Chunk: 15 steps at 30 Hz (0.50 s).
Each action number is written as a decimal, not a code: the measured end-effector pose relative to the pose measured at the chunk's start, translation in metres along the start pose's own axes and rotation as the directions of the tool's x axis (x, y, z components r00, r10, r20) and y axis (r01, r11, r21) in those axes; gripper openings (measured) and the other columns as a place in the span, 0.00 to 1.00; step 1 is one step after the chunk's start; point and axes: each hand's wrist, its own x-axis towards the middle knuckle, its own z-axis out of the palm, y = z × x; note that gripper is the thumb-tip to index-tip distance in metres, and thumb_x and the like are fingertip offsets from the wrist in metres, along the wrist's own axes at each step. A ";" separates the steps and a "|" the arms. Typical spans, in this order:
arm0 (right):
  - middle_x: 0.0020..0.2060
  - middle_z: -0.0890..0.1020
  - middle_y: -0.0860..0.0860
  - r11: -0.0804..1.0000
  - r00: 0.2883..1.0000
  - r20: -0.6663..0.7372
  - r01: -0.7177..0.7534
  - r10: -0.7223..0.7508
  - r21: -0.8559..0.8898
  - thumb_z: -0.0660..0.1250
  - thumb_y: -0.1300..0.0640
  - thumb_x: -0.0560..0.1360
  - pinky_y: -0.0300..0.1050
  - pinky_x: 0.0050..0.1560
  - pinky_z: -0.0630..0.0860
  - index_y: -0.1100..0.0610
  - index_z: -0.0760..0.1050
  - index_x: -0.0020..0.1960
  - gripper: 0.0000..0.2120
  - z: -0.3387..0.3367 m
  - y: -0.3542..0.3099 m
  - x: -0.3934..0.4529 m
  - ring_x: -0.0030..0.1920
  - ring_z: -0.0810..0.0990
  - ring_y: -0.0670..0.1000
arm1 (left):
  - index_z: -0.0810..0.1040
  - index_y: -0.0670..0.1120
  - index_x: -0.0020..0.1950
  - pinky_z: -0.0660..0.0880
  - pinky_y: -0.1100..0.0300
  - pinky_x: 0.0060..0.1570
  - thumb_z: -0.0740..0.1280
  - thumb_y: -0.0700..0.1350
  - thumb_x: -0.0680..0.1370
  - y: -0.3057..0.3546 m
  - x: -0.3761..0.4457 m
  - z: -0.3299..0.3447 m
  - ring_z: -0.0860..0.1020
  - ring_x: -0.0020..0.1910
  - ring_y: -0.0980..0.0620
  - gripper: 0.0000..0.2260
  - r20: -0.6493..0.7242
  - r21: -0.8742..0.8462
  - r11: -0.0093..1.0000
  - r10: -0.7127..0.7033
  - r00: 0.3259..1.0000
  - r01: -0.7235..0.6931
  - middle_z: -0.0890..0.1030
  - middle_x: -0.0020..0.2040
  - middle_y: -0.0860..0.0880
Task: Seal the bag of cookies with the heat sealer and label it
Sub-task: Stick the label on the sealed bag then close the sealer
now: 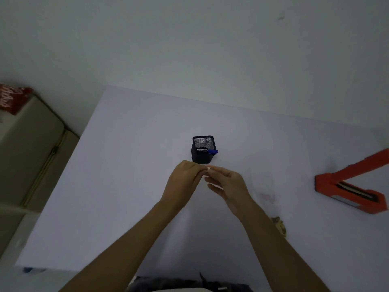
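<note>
My left hand [183,182] and my right hand [229,184] meet above the middle of the white table [126,186]. Their fingertips pinch a small white label [209,170] between them. To the right of my right forearm lies a faint clear bag [265,190], hard to make out, with a brown cookie [279,227] showing at its near end. At the right edge of the table sits the orange heat sealer [347,186], its arm raised open.
A black mesh pen holder [203,152] with a blue marker [213,151] stands just beyond my hands. A beige piece of furniture [31,144] with a red packet [12,98] on it lies left of the table. A pale wall rises behind.
</note>
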 end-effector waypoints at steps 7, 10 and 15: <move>0.44 0.86 0.51 0.999 1.000 0.003 -0.006 0.007 -0.039 0.67 0.58 0.77 0.42 0.47 0.80 0.54 0.82 0.50 0.06 0.000 0.009 -0.012 0.48 0.84 0.52 | 0.82 0.38 0.50 0.72 0.63 0.46 0.68 0.39 0.70 0.003 -0.016 -0.004 0.82 0.40 0.42 0.10 0.086 -0.033 0.997 -0.073 0.994 0.076 0.84 0.43 0.41; 0.45 0.86 0.52 0.999 1.000 -0.012 -0.018 0.018 -0.037 0.68 0.59 0.76 0.42 0.47 0.80 0.55 0.82 0.51 0.06 0.001 0.010 -0.011 0.47 0.84 0.52 | 0.82 0.40 0.51 0.71 0.60 0.47 0.68 0.39 0.74 0.005 -0.015 -0.005 0.81 0.43 0.43 0.08 0.070 -0.031 0.994 -0.100 0.993 0.102 0.84 0.45 0.42; 0.46 0.86 0.56 0.998 0.998 -0.044 -0.048 0.047 -0.032 0.69 0.60 0.75 0.43 0.47 0.80 0.57 0.82 0.50 0.06 0.004 0.011 -0.010 0.47 0.84 0.53 | 0.82 0.41 0.50 0.70 0.61 0.47 0.71 0.41 0.74 0.007 -0.018 -0.004 0.81 0.44 0.45 0.07 0.044 -0.005 0.994 -0.106 0.993 0.106 0.84 0.45 0.44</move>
